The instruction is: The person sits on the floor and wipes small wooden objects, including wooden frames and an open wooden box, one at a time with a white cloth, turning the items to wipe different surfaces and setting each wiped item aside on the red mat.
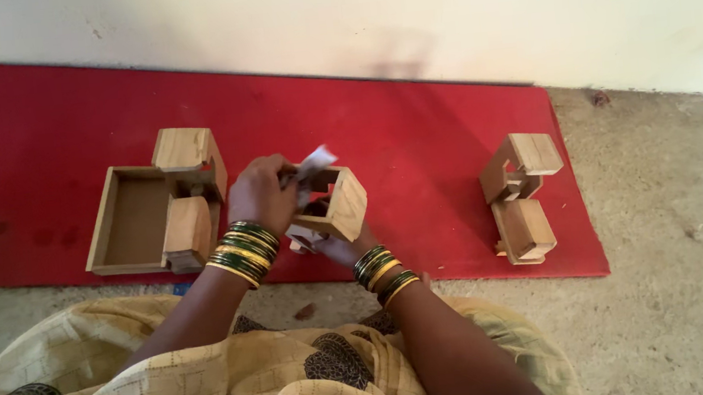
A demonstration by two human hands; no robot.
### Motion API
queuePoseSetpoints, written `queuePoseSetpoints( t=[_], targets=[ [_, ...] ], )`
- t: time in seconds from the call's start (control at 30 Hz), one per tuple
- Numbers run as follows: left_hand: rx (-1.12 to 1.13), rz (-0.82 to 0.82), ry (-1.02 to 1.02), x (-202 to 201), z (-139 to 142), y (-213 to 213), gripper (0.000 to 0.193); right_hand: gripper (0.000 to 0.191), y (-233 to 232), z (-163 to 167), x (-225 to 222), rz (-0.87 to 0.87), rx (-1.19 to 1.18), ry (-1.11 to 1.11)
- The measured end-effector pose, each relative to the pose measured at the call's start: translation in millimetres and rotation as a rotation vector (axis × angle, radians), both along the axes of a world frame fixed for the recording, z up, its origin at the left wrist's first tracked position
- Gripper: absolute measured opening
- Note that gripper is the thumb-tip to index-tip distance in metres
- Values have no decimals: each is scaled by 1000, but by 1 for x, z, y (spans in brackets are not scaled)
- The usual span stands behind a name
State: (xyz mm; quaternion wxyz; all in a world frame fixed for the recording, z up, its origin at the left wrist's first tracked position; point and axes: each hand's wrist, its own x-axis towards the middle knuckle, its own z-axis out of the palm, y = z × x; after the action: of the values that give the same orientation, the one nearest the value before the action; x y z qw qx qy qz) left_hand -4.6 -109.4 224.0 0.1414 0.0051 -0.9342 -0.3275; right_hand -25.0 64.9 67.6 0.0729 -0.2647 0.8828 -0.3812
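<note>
— The wooden block (340,203), where is it right now?

— Up off the red mat (417,156), held between both hands. It's a hollow, frame-like piece, tilted a little. The left hand (263,196) is curled over its left side, and the fingers there pinch a scrap of white paper (314,161) against the top edge of the block.

— And the right hand (322,246)?

— Underneath, cupping the bottom edge. Those fingers are closed around the wood, though I can't see the tips; the block hides them. Both wrists carry stacked green and gold bangles (244,251).

— What lies about the fingers?

— Just beyond the left hand's knuckles, on the mat, a shallow wooden tray (123,221) with two more blocks (189,228) sitting along its near side. Well apart from the right hand, toward the mat's far edge, two other notched wooden pieces (521,197) lie touching each other.

— And the floor?

— Rough concrete floor (680,259) around the mat, a pale wall (437,14) behind it. The person sits at the mat's near edge in a yellow patterned garment (215,386).
</note>
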Motion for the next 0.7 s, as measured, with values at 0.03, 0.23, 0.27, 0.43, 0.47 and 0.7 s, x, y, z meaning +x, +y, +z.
queuePoseSetpoints(
  t=[0.03, 0.23, 0.27, 0.43, 0.47, 0.7],
  targets=[
    [134, -50, -29, 2, 5, 5, 15, 54, 1, 0, 0, -23, 34, -60],
    [201, -369, 258, 15, 3, 37, 11, 50, -3, -2, -5, 73, -217, 575],
    [143, -326, 256, 11, -1, 35, 9, 37, -6, -4, -6, 55, -141, 568],
    [352, -156, 252, 4, -29, -5, 13, 45, -2, -2, -7, -55, 11, 400],
    [200, -53, 153, 18, -34, -26, 17, 47, 0, 2, -7, -95, 62, 357],
    [974, 259, -284, 111, -89, -75, 27, 56, 35, 73, -10, -409, 530, 208]
  ],
)
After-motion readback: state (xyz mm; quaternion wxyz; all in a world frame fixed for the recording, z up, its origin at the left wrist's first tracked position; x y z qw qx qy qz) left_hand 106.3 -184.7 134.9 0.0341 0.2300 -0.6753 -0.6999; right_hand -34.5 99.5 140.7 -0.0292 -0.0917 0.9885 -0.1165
